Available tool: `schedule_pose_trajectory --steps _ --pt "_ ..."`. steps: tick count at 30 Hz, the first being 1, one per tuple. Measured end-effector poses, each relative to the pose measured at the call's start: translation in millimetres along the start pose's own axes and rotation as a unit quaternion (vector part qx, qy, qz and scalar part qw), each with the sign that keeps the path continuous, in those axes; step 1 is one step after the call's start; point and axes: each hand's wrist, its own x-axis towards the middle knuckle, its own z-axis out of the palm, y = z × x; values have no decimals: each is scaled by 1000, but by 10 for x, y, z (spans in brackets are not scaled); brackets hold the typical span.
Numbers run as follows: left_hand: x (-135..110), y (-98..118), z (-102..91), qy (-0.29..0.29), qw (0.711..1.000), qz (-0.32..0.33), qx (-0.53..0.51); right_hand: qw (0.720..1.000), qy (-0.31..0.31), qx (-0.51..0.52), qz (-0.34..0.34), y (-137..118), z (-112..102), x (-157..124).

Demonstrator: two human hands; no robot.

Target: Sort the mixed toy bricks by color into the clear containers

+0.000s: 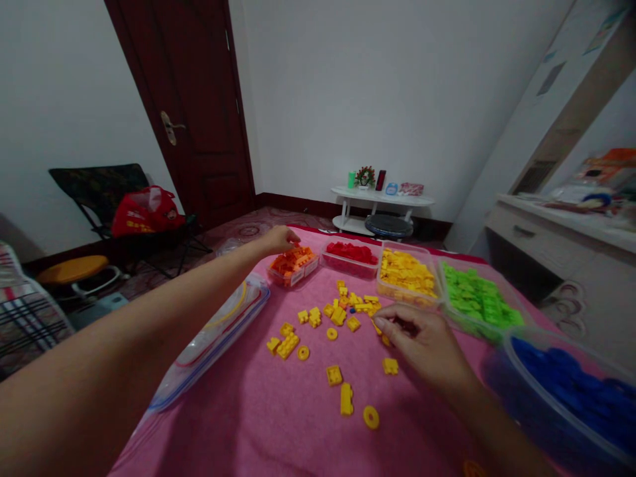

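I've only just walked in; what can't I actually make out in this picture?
Head view, left hand: whether it holds a brick, its grip being hidden by the hand itself.
Head view, right hand: what lies beneath it, covered by the palm.
Head view, blue tub: its far side, cut off by the right edge.
Head view, label: its print, too small and blurred.
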Motion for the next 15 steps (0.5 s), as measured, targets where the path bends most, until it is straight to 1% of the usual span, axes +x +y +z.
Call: schedule_pose_trajectory --steps 3,5,7,8,9,11,13,15 --pt "-121 35 49 -26 998 46 14 1000 -9 -5 9 -2 -3 -7" --pt "-183 67 74 -34 993 108 29 1000 -12 -5 12 -3 5 -6" --pt "-216 96 99 -54 982 174 53 1000 -11 -2 15 -4 16 -3" --pt "-223 107 111 -65 977 194 65 1000 -10 2 16 -4 21 -2" --pt "-226 114 122 -72 975 196 73 1000 -9 6 16 -6 24 -1" --pt "-224 119 136 -78 978 177 82 1000 -11 10 18 -10 28 1" --pt "-213 110 139 -73 982 158 74 1000 -11 10 19 -18 28 4" --pt "-187 93 136 -57 987 140 58 1000 -10 8 20 -28 29 8"
